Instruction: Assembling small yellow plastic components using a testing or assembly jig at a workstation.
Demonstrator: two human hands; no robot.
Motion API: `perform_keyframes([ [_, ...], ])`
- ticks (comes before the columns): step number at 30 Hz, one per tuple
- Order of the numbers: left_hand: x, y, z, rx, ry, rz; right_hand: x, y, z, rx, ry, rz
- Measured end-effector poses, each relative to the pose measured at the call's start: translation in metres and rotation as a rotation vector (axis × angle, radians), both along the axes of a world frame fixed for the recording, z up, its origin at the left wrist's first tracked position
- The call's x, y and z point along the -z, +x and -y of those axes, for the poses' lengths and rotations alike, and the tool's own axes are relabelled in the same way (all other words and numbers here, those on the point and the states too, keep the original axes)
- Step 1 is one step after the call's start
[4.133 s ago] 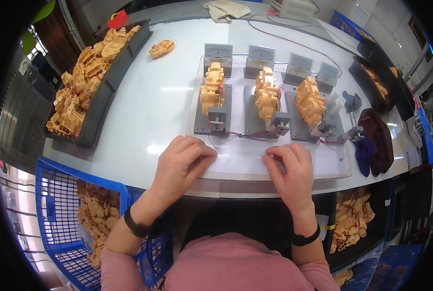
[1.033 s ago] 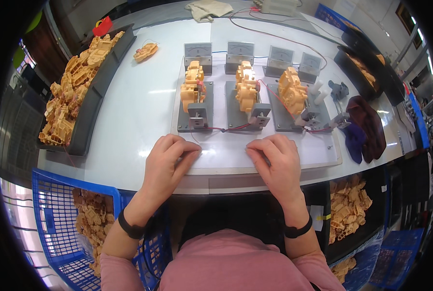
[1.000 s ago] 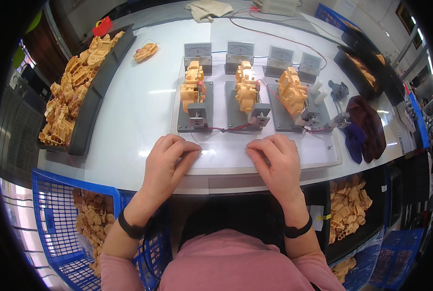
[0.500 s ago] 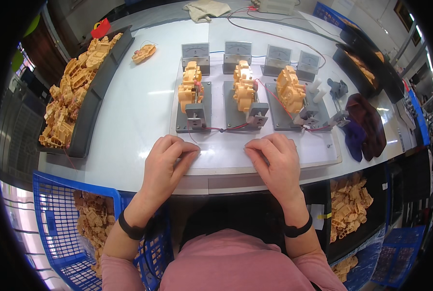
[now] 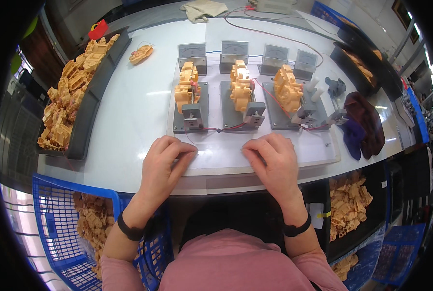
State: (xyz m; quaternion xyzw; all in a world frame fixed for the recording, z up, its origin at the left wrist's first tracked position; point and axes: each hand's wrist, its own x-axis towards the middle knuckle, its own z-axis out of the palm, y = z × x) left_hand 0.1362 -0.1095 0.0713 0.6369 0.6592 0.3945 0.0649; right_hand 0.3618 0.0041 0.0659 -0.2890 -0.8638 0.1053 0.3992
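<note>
My left hand [image 5: 164, 157] rests at the front of the white board, closed, thumb and fingertips together. A thin wire [image 5: 189, 137] from the left fixture ends close to its fingers; I see nothing held. My right hand [image 5: 273, 157] is closed in a similar pinch, with nothing visible in it. Beyond the hands stand three grey fixtures, each bearing a yellow-tan plastic housing: the left housing [image 5: 187, 87], the middle housing [image 5: 239, 86] and the right housing [image 5: 286, 89]. Behind them, dial meters [image 5: 235, 51] stand in a row.
A long dark tray [image 5: 93, 102] of tan parts lies left. One loose part [image 5: 141, 55] sits beside it. Dark cloth [image 5: 365, 126] lies right, near black bins [image 5: 340, 58]. Below the table are a blue basket [image 5: 73, 182] and a black crate [image 5: 336, 247], both with parts.
The table and fixtures have shifted slightly left in the view. Both hands keep the same pose and place at the front of the board.
</note>
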Motion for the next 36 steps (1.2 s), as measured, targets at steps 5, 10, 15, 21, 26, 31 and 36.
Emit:
perform_keyframes([
  [5, -0.005, 0.005, -0.001, -0.030, -0.009, 0.041, -0.001, 0.000, 0.000, -0.024, 0.005, -0.012],
  [10, -0.004, 0.008, -0.002, -0.041, -0.010, 0.077, 0.000, 0.004, -0.002, -0.029, 0.020, 0.009],
  [15, 0.000, 0.005, -0.001, -0.034, 0.017, 0.000, -0.012, 0.021, 0.002, 0.022, -0.038, -0.025],
  [21, -0.001, 0.004, -0.001, -0.041, 0.007, 0.054, -0.013, 0.068, -0.013, 0.209, -0.045, 0.023],
  [26, -0.001, 0.005, -0.001, -0.021, 0.021, 0.063, -0.006, 0.069, -0.013, 0.184, -0.121, 0.012],
  [31, 0.002, 0.005, 0.001, -0.023, 0.015, 0.071, -0.002, 0.071, -0.016, 0.174, -0.110, -0.007],
  [36, 0.006, 0.003, -0.001, -0.027, 0.028, 0.079, -0.002, 0.070, -0.016, 0.190, -0.053, 0.011],
])
